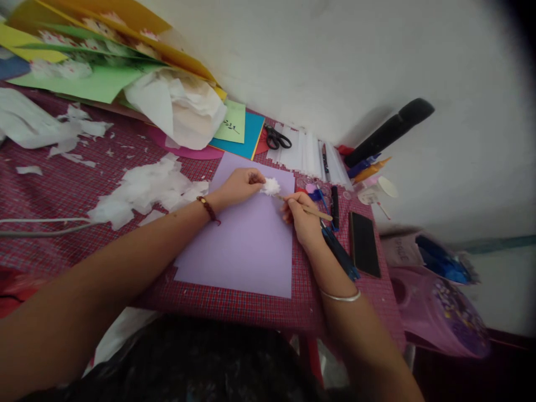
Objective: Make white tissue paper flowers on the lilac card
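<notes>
My left hand (pixel 247 183) pinches the edge of a small, ruffled white paper flower (pixel 271 186) above a lilac sheet of paper (pixel 247 251). In my right hand (pixel 302 215) is a paintbrush (pixel 316 212) with a pale wooden handle, held like a pen. Its tip points left and reaches the flower's lower right edge; whether the two touch I cannot tell. The sheet lies flat on a red checked tablecloth (pixel 234 304). A heap of torn white tissue paper (pixel 146 190) lies left of my left hand.
Black scissors (pixel 276 137) and white strips (pixel 299 151) lie behind the sheet. A phone (pixel 364 244) and a black marker (pixel 335 207) are at the right. Coloured paper wraps (pixel 104 84) fill the back left. A pink bin (pixel 427 304) stands beyond the table's right edge.
</notes>
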Demonstrator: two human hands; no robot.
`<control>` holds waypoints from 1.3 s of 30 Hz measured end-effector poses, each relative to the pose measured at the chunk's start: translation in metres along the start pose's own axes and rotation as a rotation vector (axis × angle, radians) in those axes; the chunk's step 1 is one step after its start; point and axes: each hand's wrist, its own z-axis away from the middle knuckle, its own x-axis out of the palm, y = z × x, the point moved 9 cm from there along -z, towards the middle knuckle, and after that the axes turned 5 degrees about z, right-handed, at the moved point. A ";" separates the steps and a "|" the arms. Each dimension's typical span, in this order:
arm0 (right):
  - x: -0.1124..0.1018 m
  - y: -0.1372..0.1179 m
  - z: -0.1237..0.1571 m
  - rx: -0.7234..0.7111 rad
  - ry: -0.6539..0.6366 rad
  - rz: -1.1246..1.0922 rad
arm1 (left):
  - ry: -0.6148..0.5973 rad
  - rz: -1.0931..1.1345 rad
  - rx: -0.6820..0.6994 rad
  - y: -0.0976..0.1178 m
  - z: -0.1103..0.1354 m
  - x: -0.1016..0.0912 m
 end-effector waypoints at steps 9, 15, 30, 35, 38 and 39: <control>-0.009 -0.009 0.001 -0.028 0.064 -0.048 | 0.128 -0.138 0.107 0.006 0.003 -0.012; -0.021 -0.005 0.001 0.010 0.155 -0.078 | -0.179 -0.563 0.288 0.029 0.019 0.026; -0.016 0.001 0.004 0.009 0.103 0.080 | 0.371 0.260 -0.143 -0.016 0.004 -0.058; -0.018 0.004 0.005 0.018 0.131 0.112 | 0.457 0.521 -0.241 -0.029 0.002 -0.068; -0.017 0.006 0.004 0.038 0.120 0.087 | 0.465 0.682 -0.333 -0.044 -0.007 -0.079; -0.017 0.005 0.004 0.044 0.119 0.069 | 0.454 0.716 -0.356 -0.045 -0.010 -0.084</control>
